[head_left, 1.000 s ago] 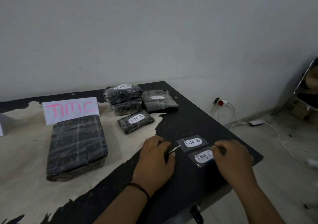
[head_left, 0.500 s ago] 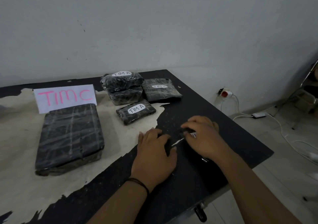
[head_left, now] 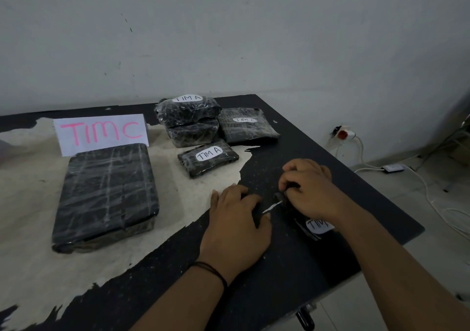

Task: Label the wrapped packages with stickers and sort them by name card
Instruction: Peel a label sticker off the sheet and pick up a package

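My left hand (head_left: 236,226) lies flat on the black table (head_left: 292,267), its fingertips pressing beside a thin white sliver (head_left: 273,206). My right hand (head_left: 311,193) is curled over a dark sticker strip (head_left: 279,198) and pinches its edge. A second strip with a white "TIM" sticker (head_left: 318,225) shows partly under my right wrist. A large unlabelled wrapped package (head_left: 106,193) lies in front of the pink "TIM C" name card (head_left: 101,133). Behind are a two-high stack topped by a "TIM A" package (head_left: 188,109), a small "TIM A" package (head_left: 208,157) and a "TIM C" package (head_left: 248,124).
The table's black coating is peeled to a pale patch (head_left: 25,203) on the left. The right table edge (head_left: 396,203) drops to a tiled floor with a wall socket (head_left: 343,134), white cables and an adapter (head_left: 394,168). A grey wall stands behind.
My right hand has moved left from beside the two sticker strips onto the upper one, covering its "TIM B" label. My left hand has stayed in place.
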{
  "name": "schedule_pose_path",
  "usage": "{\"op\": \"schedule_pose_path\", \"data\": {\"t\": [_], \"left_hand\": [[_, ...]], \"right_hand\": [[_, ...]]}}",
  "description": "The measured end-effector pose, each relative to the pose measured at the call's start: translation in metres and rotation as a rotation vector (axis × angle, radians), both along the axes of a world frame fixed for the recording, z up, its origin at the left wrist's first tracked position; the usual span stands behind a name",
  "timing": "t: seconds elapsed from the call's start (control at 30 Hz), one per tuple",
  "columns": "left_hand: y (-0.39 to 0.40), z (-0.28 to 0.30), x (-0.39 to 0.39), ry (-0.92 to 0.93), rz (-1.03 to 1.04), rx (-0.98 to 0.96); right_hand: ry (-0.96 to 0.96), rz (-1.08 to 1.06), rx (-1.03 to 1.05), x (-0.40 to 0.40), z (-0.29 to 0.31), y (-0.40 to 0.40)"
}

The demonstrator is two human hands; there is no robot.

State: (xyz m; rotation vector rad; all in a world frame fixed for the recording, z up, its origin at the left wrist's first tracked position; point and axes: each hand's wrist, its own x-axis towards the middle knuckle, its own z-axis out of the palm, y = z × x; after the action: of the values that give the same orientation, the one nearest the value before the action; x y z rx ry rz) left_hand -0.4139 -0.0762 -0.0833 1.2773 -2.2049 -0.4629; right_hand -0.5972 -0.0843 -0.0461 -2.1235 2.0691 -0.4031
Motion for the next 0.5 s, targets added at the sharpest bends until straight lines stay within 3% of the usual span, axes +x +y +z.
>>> {"op": "schedule_pose_path", "data": {"t": [0.5], "left_hand": [[0.0004,0.0021,-0.0017,-0.041,-0.008,0.013]], "right_hand": [[-0.127,0.032,0.095,-0.0059,0.0053,-0.0003]]}}
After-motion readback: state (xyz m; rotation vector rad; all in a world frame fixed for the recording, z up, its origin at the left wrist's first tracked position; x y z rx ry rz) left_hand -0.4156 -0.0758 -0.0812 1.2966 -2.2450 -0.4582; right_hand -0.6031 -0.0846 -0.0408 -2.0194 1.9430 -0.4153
